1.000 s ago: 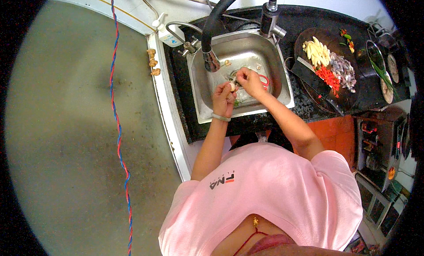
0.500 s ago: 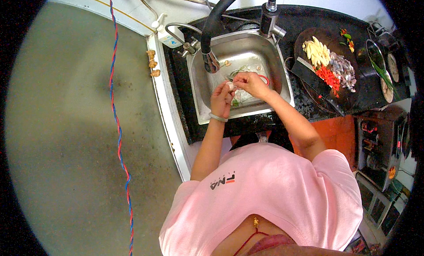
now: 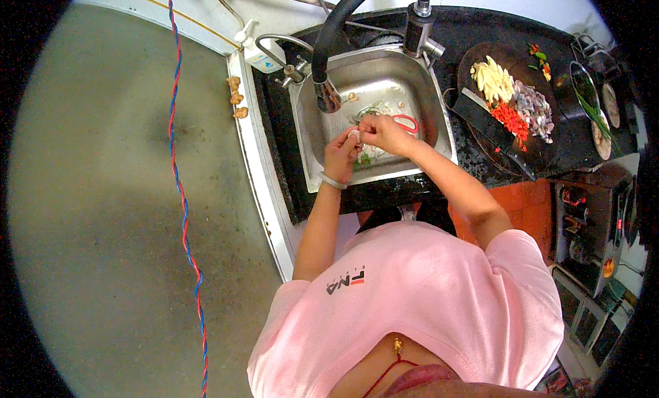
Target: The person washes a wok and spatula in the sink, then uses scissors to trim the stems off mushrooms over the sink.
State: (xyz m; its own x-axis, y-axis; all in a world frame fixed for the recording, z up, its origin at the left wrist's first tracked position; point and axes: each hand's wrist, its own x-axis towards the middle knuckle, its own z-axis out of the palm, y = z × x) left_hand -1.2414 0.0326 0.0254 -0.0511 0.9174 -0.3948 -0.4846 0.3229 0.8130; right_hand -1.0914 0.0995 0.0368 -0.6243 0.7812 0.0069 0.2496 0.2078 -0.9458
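Note:
Both hands meet over the steel sink [image 3: 312,134]. My left hand [image 3: 341,154], with a bangle at the wrist, pinches a small pale piece of food [image 3: 354,134]. My right hand [image 3: 383,132] has its fingers closed on the same piece from the right. Below the hands, green and pale scraps [image 3: 367,156] lie on the sink bottom, and a red ring-shaped thing [image 3: 408,121] lies just right of them. The black curved faucet [image 3: 328,90] hangs over the sink's left part.
A dark round board [image 3: 511,99] right of the sink holds pale strips, chopped red pieces, chopped onion and a knife. A soap bottle [image 3: 254,51] stands at the sink's back left. Small brown lumps [image 3: 237,97] lie on the white ledge. A red-blue cord [image 3: 184,192] runs along the floor.
Both hands have stayed together over the sink, shifting slightly; the right hand has moved a little lower and closer to the left.

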